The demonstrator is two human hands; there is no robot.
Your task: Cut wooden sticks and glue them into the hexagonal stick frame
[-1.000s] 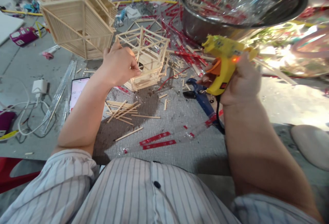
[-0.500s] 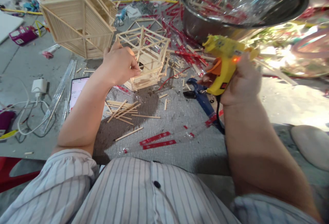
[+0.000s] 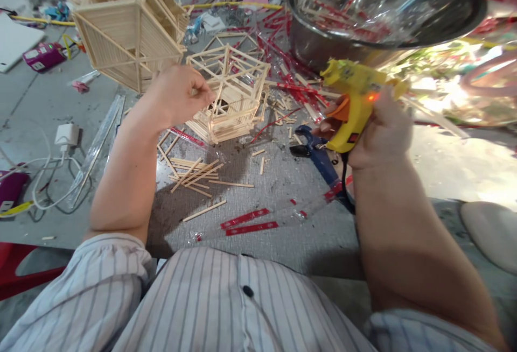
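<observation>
My right hand (image 3: pixel 382 131) is wrapped round the handle of a yellow hot glue gun (image 3: pixel 355 91) with an orange trigger and a lit red light. Its nozzle points left, above the table. My left hand (image 3: pixel 180 93) is closed in a pinch at the left side of a small wooden stick frame (image 3: pixel 226 80). What its fingertips hold, if anything, I cannot make out. Behind that hand stands a larger stick model (image 3: pixel 129 34) with slatted walls. Blue-handled cutters (image 3: pixel 317 161) lie below the glue gun.
Loose wooden sticks (image 3: pixel 196 171) and red-and-clear plastic wrappers (image 3: pixel 250 228) lie in front. At the back right stands a metal bowl (image 3: pixel 299 45) holding wrappers. A white charger (image 3: pixel 67 136) with cables and a purple device (image 3: pixel 42 57) are at left.
My left hand has shifted a little left and down along the small stick frame, its fingers still pinched. My right hand keeps the glue gun in nearly the same place.
</observation>
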